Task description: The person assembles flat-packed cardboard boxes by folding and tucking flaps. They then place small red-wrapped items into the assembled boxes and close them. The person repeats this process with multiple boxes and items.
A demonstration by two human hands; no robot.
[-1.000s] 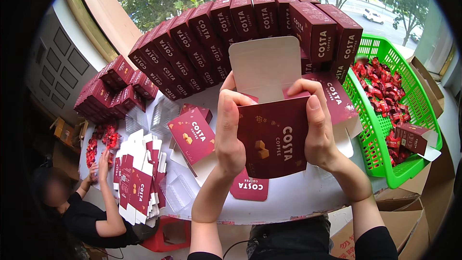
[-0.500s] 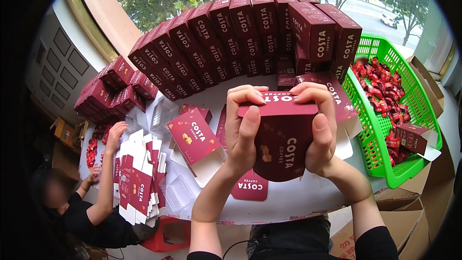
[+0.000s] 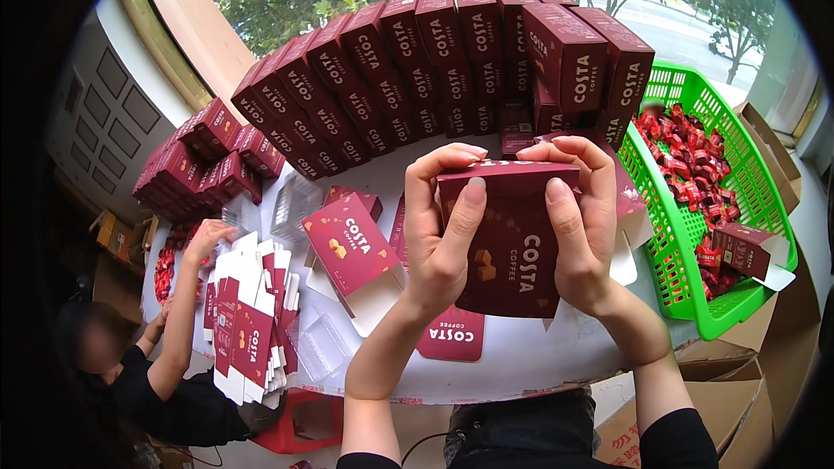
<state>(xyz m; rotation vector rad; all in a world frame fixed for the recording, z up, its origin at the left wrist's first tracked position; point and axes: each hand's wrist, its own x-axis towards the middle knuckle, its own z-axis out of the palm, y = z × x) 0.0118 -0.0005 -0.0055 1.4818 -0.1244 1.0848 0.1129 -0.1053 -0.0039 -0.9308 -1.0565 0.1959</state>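
Observation:
Between my two hands, above the table's near part, I hold a maroon carton (image 3: 512, 247) with pale lettering. My left hand (image 3: 441, 221) grips its left side, thumb on the face turned to me and fingers over the top edge. My right hand (image 3: 584, 221) clasps the right side the same way. Behind the carton, partly hidden, another maroon box with white flaps lies on the right. To the left lies an open maroon box (image 3: 349, 245) with its white inside flap showing. A flat maroon panel (image 3: 453, 335) rests on the table below the carton.
Stacked maroon boxes (image 3: 373, 78) form a wall at the back. A green basket (image 3: 700, 323) of small red wrapped pieces stands at right. Flattened cartons (image 3: 248, 321) and clear plastic trays (image 3: 326, 347) lie at left. A co-worker (image 3: 178, 382) reaches over the table's left end.
The carton has tilted so its top face shows less and its front face more. My thumbs have shifted inward onto that face. The co-worker's hands have moved slightly.

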